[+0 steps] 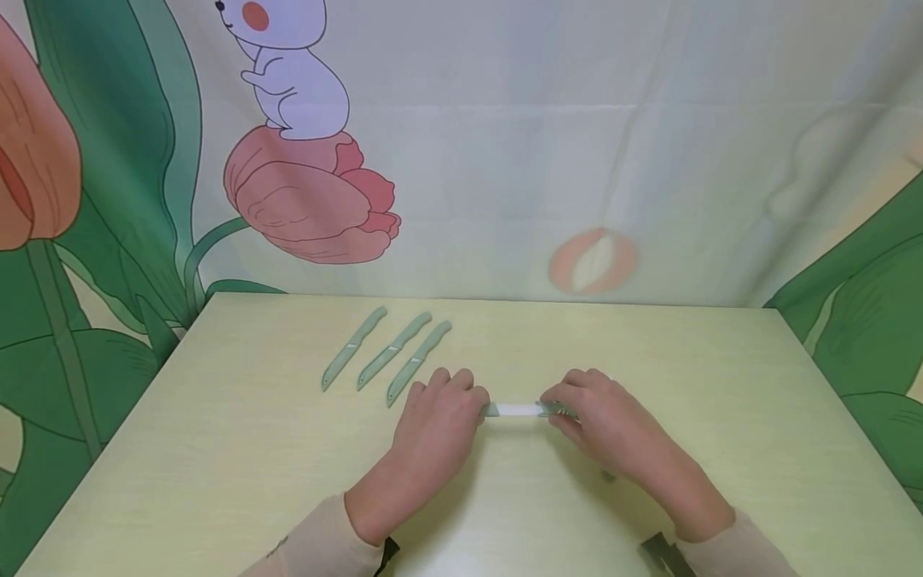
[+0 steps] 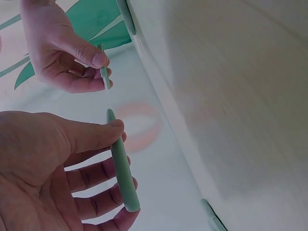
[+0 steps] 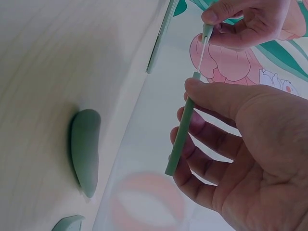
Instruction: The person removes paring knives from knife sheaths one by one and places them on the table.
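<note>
Head view shows me the knife (image 1: 517, 410) held level above the table (image 1: 216, 457), its pale strip of blade bare between two green ends, and I take that knife as my landmark for everything else. At its left end I have the left hand (image 1: 441, 421), fingers drawn in narrow, pinching a green piece between thumb and fingertips. At its right end is the right hand (image 1: 606, 421), also narrow, its thumb and fingers pinching the other green piece. From the left wrist I see the left hand's piece as a long, rounded green bar; from the right wrist, the right hand's piece looks slimmer, with a squared end. I cannot tell which is handle and which is cover.

Beyond the knife and to its left, three green knives (image 1: 395, 350) lie side by side on the table, all slanted the same way, near one another but apart. Below the knife, the right wrist camera gives me a curved green piece (image 3: 86, 153) lying on the table, and near it a second green piece (image 3: 69, 224), cut by the picture's edge. Behind the knife, past the table, hangs a backdrop (image 1: 469, 160) printed with flowers and a white animal.
</note>
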`<state>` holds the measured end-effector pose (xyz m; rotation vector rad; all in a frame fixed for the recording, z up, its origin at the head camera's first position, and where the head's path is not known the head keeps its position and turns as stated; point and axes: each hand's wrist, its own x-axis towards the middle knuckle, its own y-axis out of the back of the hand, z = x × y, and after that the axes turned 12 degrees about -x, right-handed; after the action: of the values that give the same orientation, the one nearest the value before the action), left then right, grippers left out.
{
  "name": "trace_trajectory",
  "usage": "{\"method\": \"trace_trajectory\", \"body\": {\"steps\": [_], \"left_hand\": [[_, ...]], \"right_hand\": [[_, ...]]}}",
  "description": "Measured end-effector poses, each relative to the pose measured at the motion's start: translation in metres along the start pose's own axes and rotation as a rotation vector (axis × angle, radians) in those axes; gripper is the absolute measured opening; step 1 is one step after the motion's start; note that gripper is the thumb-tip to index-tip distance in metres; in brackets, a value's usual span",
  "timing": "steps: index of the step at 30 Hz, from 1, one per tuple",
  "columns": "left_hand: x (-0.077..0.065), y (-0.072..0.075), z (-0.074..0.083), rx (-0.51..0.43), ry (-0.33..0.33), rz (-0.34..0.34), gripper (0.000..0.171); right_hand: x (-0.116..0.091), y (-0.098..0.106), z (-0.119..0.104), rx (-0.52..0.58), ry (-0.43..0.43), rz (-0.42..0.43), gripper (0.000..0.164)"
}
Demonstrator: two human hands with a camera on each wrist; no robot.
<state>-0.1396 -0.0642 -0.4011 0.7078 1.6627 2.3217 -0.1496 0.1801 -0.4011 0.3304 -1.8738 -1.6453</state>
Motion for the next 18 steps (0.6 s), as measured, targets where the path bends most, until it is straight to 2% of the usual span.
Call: {"method": "trace_trajectory", "body": {"steps": [18], "left_hand": [[0.0002, 0.0016, -0.0007, 0.021, 0.005, 0.006, 0.009]], "right_hand": [[-0.0001, 0.0015, 0.0021, -0.009, -0.002, 0.004, 0.022]]}}
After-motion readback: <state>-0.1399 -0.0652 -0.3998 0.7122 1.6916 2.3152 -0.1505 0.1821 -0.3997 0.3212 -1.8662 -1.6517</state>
